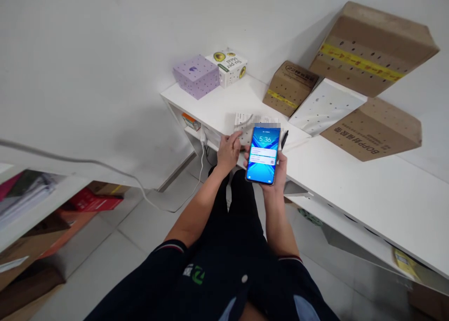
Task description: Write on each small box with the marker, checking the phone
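My right hand [280,169] is wrapped round a smartphone [262,171] with its lit blue screen facing up. The screen reads 5:36 above two notification boxes. To the left of the phone is my left hand [228,152], its fingers loosely bent and apart, with nothing visible in them. Just beyond both hands, a white printed packet or paper [242,121] lies at the desk edge, partly covered by the phone. A black pen [285,139] rests right of the phone.
On the white desk [336,176] stand a purple box [196,75], a white avocado-print box [229,66] and several brown cartons [372,45]. A white sheet-like package [328,106] leans there. A grey cable [105,164] hangs across the left. Shelves [38,204] hold boxes at left.
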Demonstrator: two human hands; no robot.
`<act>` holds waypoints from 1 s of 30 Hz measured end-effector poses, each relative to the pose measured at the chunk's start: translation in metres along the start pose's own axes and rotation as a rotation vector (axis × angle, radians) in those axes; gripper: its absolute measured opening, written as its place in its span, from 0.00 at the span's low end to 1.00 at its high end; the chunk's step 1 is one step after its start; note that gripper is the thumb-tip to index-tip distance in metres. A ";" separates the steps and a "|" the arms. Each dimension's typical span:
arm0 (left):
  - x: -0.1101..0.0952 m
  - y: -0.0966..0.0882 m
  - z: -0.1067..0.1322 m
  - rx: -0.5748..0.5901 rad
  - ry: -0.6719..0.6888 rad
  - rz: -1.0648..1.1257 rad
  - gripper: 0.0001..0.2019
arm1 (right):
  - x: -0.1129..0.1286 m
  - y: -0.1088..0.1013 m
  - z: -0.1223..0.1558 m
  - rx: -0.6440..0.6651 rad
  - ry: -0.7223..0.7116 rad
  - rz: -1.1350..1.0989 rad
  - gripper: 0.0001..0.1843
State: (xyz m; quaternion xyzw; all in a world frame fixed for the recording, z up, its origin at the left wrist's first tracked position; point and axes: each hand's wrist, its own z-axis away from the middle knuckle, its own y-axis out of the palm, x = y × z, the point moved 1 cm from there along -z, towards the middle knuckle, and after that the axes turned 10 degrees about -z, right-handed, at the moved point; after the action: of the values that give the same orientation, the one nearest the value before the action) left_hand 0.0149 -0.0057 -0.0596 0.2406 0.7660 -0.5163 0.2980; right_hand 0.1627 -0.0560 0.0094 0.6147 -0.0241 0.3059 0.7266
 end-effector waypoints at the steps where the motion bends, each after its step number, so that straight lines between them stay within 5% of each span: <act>1: -0.003 -0.002 0.001 0.004 0.016 0.000 0.20 | 0.011 -0.006 0.004 -0.038 -0.052 0.033 0.27; 6: -0.009 -0.007 0.003 0.045 0.004 -0.004 0.20 | 0.080 -0.053 0.033 -0.403 -0.432 0.394 0.28; 10: -0.008 -0.007 0.003 0.060 0.003 -0.018 0.21 | 0.134 -0.091 0.062 -0.838 -0.632 1.021 0.34; 13: -0.007 -0.007 0.003 0.043 0.019 -0.022 0.21 | 0.162 -0.109 0.079 -1.096 -0.564 1.634 0.42; 16: -0.006 -0.006 0.003 0.044 0.023 -0.006 0.22 | 0.177 -0.122 0.086 -1.213 -0.365 1.957 0.45; 21: -0.007 -0.007 0.003 0.049 0.004 -0.003 0.22 | 0.189 -0.139 0.087 -1.285 -0.141 2.047 0.45; 30: -0.010 -0.009 0.003 0.055 -0.017 0.043 0.21 | 0.198 -0.154 0.086 -1.303 -0.172 1.908 0.43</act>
State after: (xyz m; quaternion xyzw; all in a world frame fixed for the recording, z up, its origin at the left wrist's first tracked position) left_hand 0.0165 -0.0119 -0.0475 0.2606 0.7435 -0.5329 0.3088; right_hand 0.4252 -0.0609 -0.0236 -0.1256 -0.6804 0.6166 0.3756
